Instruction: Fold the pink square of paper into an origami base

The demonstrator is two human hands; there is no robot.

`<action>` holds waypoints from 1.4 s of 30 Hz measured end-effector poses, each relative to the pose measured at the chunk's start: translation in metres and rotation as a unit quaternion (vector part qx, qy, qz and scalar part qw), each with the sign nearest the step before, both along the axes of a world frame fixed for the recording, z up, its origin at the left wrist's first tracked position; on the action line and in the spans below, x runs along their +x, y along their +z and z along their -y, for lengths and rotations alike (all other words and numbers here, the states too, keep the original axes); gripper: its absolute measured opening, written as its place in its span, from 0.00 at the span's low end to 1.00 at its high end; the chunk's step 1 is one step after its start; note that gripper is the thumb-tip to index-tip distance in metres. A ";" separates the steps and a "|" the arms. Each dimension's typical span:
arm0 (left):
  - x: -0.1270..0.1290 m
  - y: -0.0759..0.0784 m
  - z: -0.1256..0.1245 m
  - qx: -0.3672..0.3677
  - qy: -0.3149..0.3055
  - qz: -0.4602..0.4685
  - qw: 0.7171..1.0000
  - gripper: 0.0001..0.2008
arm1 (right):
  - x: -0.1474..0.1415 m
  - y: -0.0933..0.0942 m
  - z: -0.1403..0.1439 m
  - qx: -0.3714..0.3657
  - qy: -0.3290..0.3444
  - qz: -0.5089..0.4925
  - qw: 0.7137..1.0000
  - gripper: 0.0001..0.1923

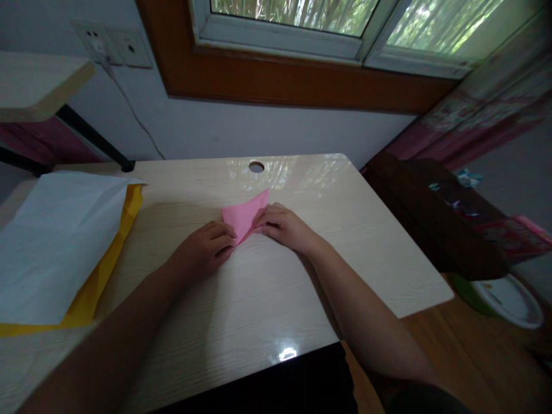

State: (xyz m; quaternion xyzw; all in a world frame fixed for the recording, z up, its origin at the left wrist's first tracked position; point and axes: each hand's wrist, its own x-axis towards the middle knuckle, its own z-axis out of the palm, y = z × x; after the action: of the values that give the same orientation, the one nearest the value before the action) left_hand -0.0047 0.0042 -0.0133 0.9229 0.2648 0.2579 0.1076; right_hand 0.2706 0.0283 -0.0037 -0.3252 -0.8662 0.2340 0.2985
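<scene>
Both hands are down on the desk (328, 241) here, working a folded piece of pink paper (246, 216) that lies flat near the middle of the pale wooden top, just in front of the round cable hole (256, 167). The left hand (206, 248) sits curled at the paper's lower left edge, fingers bent under and knuckles up, fingertips pressing onto the near corner rather than wrapping around it. The right hand (282, 225) comes in from the other side, fingers (264, 221) drawn together and laid on the paper's right edge, pinning it to the surface; whether any of the sheet is actually pinched between thumb and finger cannot be told from this angle. The paper shows as a pointed, triangular shape, its tip aimed up and to the right, away from the person. Off to the left, well apart from the hands, a large white sheet (56, 241) lies on top of a yellow sheet (101, 270), whose edge peeks out along the right and bottom. Behind the desk, a window (328, 23) with a brown wooden frame, and 2 wall sockets (112, 45) at upper left.
</scene>
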 end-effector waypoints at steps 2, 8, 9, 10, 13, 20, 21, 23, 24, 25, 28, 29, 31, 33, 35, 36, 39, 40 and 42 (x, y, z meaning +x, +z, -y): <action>0.000 -0.001 0.000 -0.021 -0.011 0.002 1.000 0.07 | -0.001 -0.002 0.000 -0.011 -0.018 0.000 1.000 0.08; 0.001 -0.004 0.001 -0.039 -0.048 0.024 0.998 0.08 | -0.005 -0.008 0.001 -0.010 -0.105 -0.012 0.994 0.16; 0.001 -0.004 0.001 -0.036 -0.052 0.026 0.998 0.08 | -0.006 -0.009 0.001 -0.010 -0.109 -0.009 0.994 0.16; 0.002 -0.005 0.001 -0.031 -0.056 0.028 0.998 0.08 | -0.007 -0.010 0.001 -0.009 -0.114 -0.004 0.993 0.17; 0.003 -0.006 0.002 -0.011 -0.071 0.027 0.997 0.09 | -0.009 -0.012 -0.001 -0.005 -0.125 0.023 0.992 0.18; 0.002 -0.008 0.002 0.001 -0.083 0.007 0.997 0.10 | -0.012 -0.013 -0.003 0.001 -0.139 0.068 0.988 0.19; 0.002 -0.007 0.002 0.002 -0.084 0.004 0.996 0.10 | -0.012 -0.013 -0.002 0.003 -0.141 0.070 0.988 0.19; 0.003 -0.006 0.002 0.006 -0.082 0.000 0.997 0.09 | -0.013 -0.013 -0.002 0.005 -0.145 0.073 0.987 0.19; 0.003 -0.005 0.002 0.008 -0.080 0.000 0.997 0.09 | -0.013 -0.012 -0.002 0.006 -0.146 0.074 0.986 0.19; 0.004 -0.005 0.002 0.008 -0.076 -0.001 0.997 0.08 | -0.014 -0.012 -0.002 0.007 -0.147 0.075 0.986 0.19; 0.004 -0.006 0.003 -0.001 -0.056 -0.007 0.998 0.08 | -0.014 -0.011 -0.002 0.004 -0.149 0.082 0.986 0.19; 0.004 -0.007 0.003 -0.006 -0.049 -0.009 0.999 0.08 | -0.014 -0.010 -0.002 0.002 -0.149 0.084 0.985 0.19; 0.004 -0.007 0.004 -0.011 -0.043 -0.010 0.999 0.10 | -0.014 -0.009 -0.001 -0.002 -0.151 0.086 0.985 0.19; 0.004 -0.007 0.005 -0.012 -0.055 -0.003 0.998 0.11 | -0.014 -0.008 0.000 -0.007 -0.150 0.085 0.985 0.18; 0.004 -0.004 0.006 -0.015 -0.067 0.000 0.998 0.12 | -0.014 -0.008 0.000 -0.011 -0.148 0.080 0.986 0.18; 0.004 -0.003 0.006 -0.016 -0.071 0.000 0.997 0.12 | -0.014 -0.008 0.000 -0.012 -0.147 0.076 0.986 0.17; 0.004 0.001 0.006 -0.013 -0.075 0.000 0.997 0.12 | -0.012 -0.011 0.000 -0.006 -0.143 0.052 0.988 0.13; 0.004 0.001 0.005 -0.011 -0.076 0.000 0.997 0.12 | -0.011 -0.012 -0.001 -0.002 -0.139 0.037 0.990 0.10; 0.004 0.001 0.003 -0.006 -0.078 0.003 0.997 0.12 | -0.009 -0.013 -0.001 0.010 -0.123 0.003 0.992 0.08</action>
State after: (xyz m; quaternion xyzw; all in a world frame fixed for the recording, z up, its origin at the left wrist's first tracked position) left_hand -0.0006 0.0009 -0.0123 0.9393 0.1936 0.2497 0.1335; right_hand 0.2612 0.0291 -0.0167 -0.4269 -0.8228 0.1863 0.3255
